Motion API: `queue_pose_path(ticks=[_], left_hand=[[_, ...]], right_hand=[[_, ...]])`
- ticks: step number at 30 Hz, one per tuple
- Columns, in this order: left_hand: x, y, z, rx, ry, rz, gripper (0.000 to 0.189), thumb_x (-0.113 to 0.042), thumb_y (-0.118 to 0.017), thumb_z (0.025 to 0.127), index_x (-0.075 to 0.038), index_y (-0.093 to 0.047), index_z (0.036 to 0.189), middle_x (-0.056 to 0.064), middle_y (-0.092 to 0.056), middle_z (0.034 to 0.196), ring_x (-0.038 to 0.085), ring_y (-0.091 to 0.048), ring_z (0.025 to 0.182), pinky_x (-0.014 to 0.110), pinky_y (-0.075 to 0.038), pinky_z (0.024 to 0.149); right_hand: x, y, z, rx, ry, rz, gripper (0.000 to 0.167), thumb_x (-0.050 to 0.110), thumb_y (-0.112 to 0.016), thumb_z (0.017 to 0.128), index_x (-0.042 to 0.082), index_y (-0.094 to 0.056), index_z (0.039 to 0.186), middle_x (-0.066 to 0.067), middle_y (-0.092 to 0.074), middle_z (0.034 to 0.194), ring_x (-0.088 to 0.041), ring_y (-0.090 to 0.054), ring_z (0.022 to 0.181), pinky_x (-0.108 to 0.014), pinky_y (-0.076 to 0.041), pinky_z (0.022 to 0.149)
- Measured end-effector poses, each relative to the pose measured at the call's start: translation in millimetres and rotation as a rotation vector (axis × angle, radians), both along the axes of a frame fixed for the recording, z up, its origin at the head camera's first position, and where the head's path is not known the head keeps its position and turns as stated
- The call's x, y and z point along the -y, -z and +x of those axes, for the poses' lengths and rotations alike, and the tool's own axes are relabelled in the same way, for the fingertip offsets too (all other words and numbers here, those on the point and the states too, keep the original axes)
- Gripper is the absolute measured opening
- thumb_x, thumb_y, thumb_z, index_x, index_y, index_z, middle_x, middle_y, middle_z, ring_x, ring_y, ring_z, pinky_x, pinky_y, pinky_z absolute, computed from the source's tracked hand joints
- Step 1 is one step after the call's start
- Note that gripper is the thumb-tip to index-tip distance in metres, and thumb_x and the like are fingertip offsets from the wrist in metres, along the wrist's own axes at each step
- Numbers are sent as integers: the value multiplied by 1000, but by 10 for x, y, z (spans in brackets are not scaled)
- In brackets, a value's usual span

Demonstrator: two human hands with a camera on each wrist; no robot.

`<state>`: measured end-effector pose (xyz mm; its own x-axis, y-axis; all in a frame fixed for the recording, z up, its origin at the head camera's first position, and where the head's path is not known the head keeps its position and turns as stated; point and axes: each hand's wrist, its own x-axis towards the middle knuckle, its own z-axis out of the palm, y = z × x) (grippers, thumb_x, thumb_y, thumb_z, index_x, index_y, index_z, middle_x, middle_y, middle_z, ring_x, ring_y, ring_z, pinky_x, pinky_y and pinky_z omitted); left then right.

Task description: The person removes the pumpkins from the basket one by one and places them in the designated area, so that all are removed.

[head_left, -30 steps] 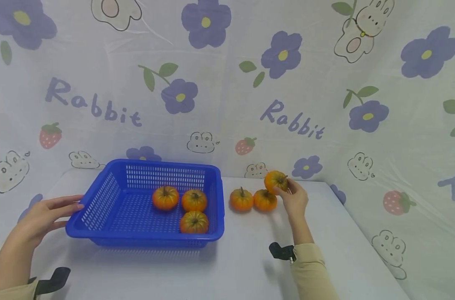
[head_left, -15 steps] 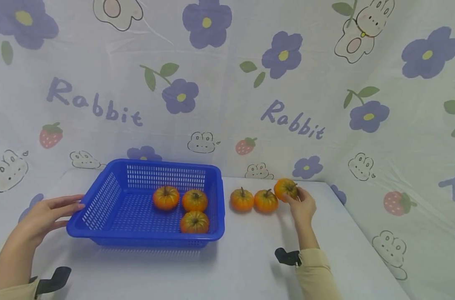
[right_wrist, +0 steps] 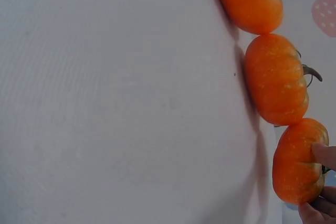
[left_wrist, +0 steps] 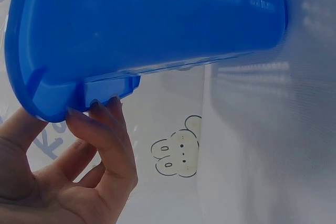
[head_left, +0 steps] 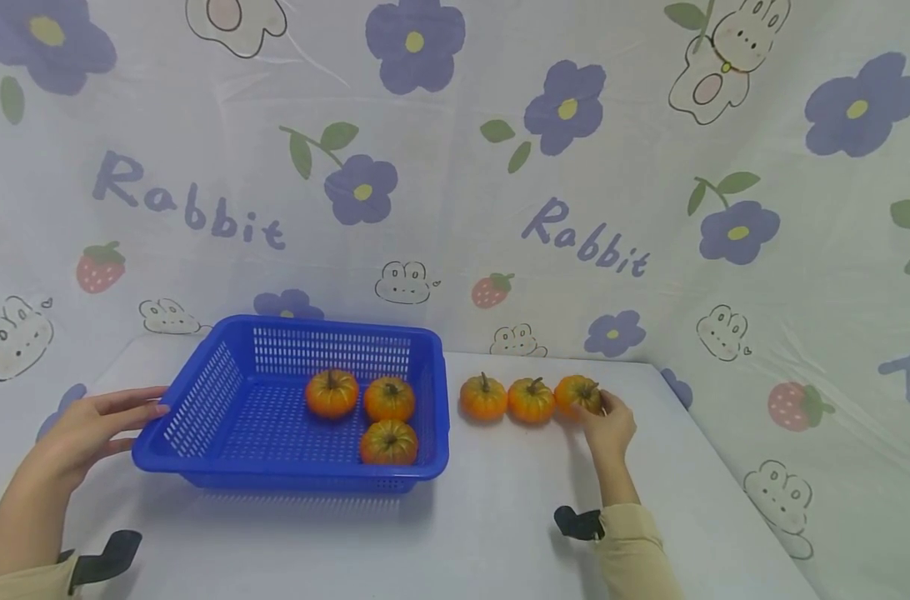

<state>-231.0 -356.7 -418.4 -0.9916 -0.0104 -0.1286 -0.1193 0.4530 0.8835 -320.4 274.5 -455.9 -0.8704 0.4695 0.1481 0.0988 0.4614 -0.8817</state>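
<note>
- Held pumpkin (head_left: 575, 393) pinched between thumb and fingers of the right hand (head_left: 611, 423), right of the blue basket (head_left: 290, 472), at the row end farthest from it; whether its weight is borne by the table (head_left: 485, 525) cannot be told
- Step in hand judged to be the setting of this pumpkin in line; for the next move, the pinch should be loosened without the neighbour being nudged
- Middle pumpkin (head_left: 531, 402) and near pumpkin (head_left: 483, 398) lined up between held pumpkin and blue basket
- Blue basket clasped by its left rim in the left hand (head_left: 80, 429)
- Three pumpkins (head_left: 332, 394) grouped inside blue basket, toward its right side; layout shown by the head view only
- Fingertips under blue basket's rim shown by the left wrist view, hidden from the head view
- Pumpkins' orange flanks and shadows shown closer by the right wrist view
</note>
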Motion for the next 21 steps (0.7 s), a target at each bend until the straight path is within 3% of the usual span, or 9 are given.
queue_pose_path(ticks=[11,21], left_hand=[[-12,-20,1,18,-13,-14,76,-44,-62,93,6,-38,145,-36,-57,95,-13,-58,86,23,-58,77],[-2,-24,8,18,-4,28,64,-39,-61,96,1,-45,143,-35,-61,94,-12,-60,87,20,-57,76]], right_hand=[[-44,56,-8,35,-2,21,58,6,-69,87,-14,-45,136,-33,-44,142,-46,-40,136,-51,-35,116],[-48,65,-22,35,-15,17,58,5,-68,88,-14,-44,137,-34,-41,144,-46,-38,138,-51,-36,116]])
